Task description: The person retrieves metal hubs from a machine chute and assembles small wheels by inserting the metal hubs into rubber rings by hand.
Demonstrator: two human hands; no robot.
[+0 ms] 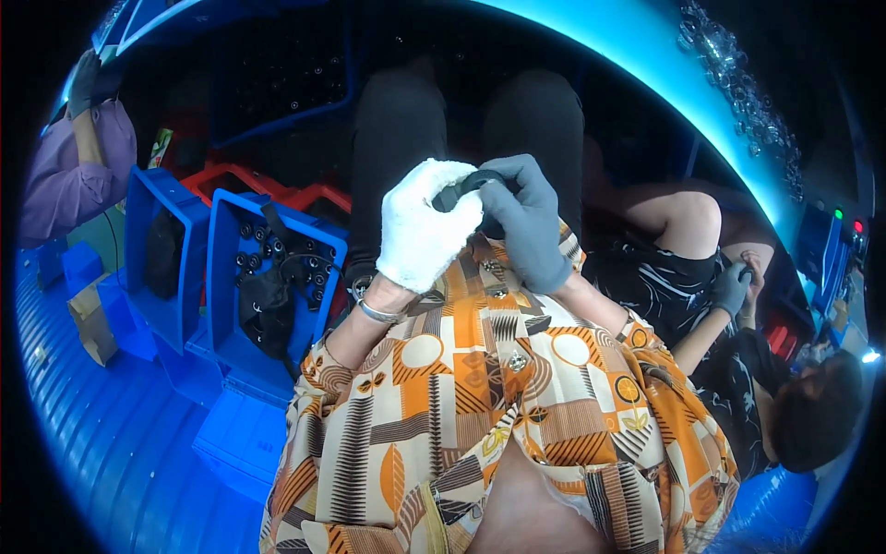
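Observation:
In front of my chest, over my lap, both hands meet around a small black ring-shaped part [472, 181]. My left hand [426, 224], in a white glove, is closed on its left side, with thumb and fingertips curled round. The grey-gloved right hand [526, 220] pinches the same part from the right. Fingers cover much of the piece, so its full shape is hidden.
To my left stands a blue crate [216, 305] with black round parts and a dark bag; another blue crate [198, 217] and red crates [242, 172] adjoin it. A co-worker [738, 369] sits close on my right, another [83, 185] far left. Clear round pieces [738, 83] lie on the bench.

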